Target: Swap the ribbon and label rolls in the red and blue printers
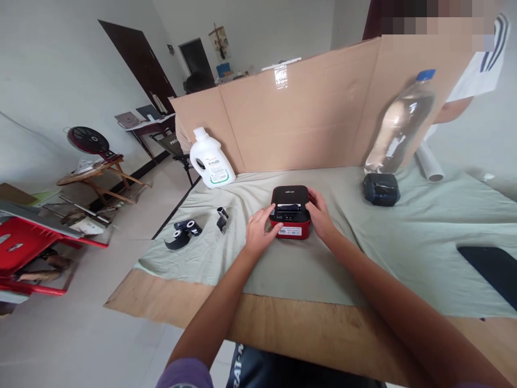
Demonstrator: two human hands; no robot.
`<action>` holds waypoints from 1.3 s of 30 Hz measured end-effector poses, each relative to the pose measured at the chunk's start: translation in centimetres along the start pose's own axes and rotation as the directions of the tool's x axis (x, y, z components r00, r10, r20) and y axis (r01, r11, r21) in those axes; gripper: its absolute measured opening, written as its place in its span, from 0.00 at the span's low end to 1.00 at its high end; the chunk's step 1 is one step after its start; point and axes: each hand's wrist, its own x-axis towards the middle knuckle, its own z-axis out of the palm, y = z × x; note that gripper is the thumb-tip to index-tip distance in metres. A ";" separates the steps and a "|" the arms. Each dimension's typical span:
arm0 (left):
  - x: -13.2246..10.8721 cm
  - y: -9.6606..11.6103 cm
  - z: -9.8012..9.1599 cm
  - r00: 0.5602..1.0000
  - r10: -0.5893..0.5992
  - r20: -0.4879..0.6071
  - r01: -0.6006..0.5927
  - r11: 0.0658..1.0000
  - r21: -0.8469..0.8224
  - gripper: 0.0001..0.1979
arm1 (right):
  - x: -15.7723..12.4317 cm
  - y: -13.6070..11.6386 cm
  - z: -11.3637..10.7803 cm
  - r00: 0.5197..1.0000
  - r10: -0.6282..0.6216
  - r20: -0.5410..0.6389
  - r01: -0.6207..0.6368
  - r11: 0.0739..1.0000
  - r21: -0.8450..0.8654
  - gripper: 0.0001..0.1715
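Note:
A small label printer [290, 213] with a black lid and a red base stands on the green cloth in front of me. A slot with a strip showing crosses its top, and a white sticker is on its front. My left hand [260, 230] grips its left side, thumb at the front corner and fingers along the edge. Against the right side presses my right hand [320, 213], its thumb near the lid's edge and its other fingers partly hidden behind. To the left lie a short black roll [222, 220] and several small rolls of black ribbon [186, 233].
A cardboard sheet [299, 118] stands across the table's back. Before it are a white detergent bottle [212, 161], a large clear bottle [402, 126] and a dark boxy object [381, 189]. A flat black object [490, 269] lies right. Someone's white sleeve [482, 70] shows behind the cardboard.

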 end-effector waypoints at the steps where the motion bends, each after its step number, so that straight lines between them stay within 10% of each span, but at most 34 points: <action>1: -0.1 0.1 0.2 1.000 -0.007 -0.015 0.007 1.000 -0.007 0.26 | -0.1 0.2 0.0 1.000 0.013 -0.013 -0.013 1.000 0.015 0.29; 13: -0.7 -0.7 1.0 0.998 -0.028 -0.049 0.023 0.994 -0.105 0.30 | -1.0 2.8 -1.2 0.996 0.082 -0.044 -0.078 0.993 0.091 0.34; 20: -0.6 0.2 1.1 0.967 -0.236 0.100 0.256 0.888 -0.382 0.44 | -2.0 0.7 -1.0 0.995 0.031 -0.098 -0.051 0.976 -0.213 0.26; 29: 0.0 1.0 0.3 0.923 -0.296 0.246 0.384 0.758 -0.528 0.51 | -5.5 -0.1 -3.7 0.959 -0.010 0.282 0.203 0.719 -0.665 0.47; 34: 2.2 -2.5 -2.0 0.951 -0.274 0.143 0.307 0.783 -0.540 0.50 | -1.9 -0.2 0.9 0.935 -0.039 0.353 0.298 0.627 -0.720 0.44; 39: 6.5 -10.0 -8.8 0.964 -0.255 0.078 0.261 0.849 -0.459 0.51 | 4.8 0.3 11.2 0.888 -0.107 0.446 0.392 0.683 -0.617 0.44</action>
